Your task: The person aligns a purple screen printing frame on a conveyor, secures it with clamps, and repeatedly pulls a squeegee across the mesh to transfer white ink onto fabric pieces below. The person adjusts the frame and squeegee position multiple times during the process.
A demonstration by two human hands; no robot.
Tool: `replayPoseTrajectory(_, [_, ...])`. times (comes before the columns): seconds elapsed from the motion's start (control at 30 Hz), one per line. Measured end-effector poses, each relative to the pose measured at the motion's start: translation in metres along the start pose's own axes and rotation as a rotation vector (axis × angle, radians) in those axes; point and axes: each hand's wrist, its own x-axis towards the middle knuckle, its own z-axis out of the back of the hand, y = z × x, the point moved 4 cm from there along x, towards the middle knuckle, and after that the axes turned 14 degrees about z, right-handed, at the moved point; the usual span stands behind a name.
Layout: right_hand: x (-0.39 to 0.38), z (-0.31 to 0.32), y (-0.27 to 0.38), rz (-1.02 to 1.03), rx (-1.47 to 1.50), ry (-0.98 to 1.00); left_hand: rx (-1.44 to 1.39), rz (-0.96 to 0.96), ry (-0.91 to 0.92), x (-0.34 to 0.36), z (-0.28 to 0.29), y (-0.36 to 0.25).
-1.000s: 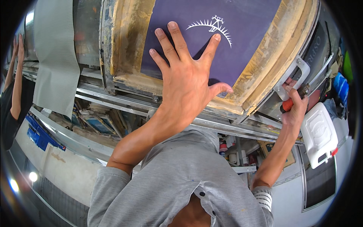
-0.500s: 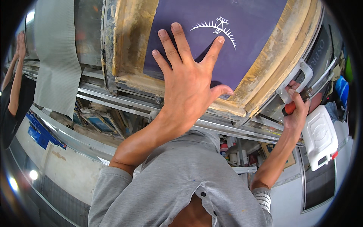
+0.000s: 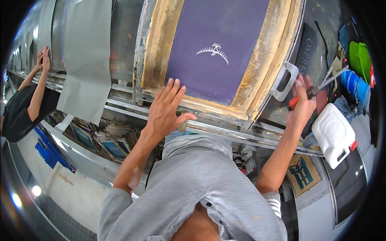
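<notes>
Screen frame [image 3: 225,111], under and beyond the extended fingers of my left hand [image 3: 163,110]: likely stiff and fairly heavy, best held by its rim; its purple mesh [image 3: 213,76] looks delicate. My right hand [image 3: 302,107] grips a red-handled tool [image 3: 311,92].

To your right: one white jerrycan [image 3: 334,134], red cap [image 3: 353,145]; one bright green item [image 3: 359,60]; one blue item [image 3: 356,86]; lower, one tan, blue-printed panel [image 3: 302,175]. To your left: one hanging grey textured sheet [image 3: 86,56]; stacked frames [image 3: 114,141]; one co-worker [image 3: 36,106] in black.
</notes>
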Motion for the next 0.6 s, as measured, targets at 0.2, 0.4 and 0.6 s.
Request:
replayPoseTrajectory(0.2, [0.025, -0.029, 0.002, -0.022, -0.067, 0.068, -0.007, 0.004, 0.08, 0.002, 0.007, -0.006])
replayPoseTrajectory(0.4, [0.005, -0.048, -0.007, -0.021, -0.204, -0.013, 0.065, -0.01, 0.166, 0.007, 0.012, -0.007])
replayPoseTrajectory(0.6, [0.006, -0.044, -0.02, -0.022, -0.089, -0.046, 0.118, 0.017, 0.203, 0.003, 0.004, -0.014])
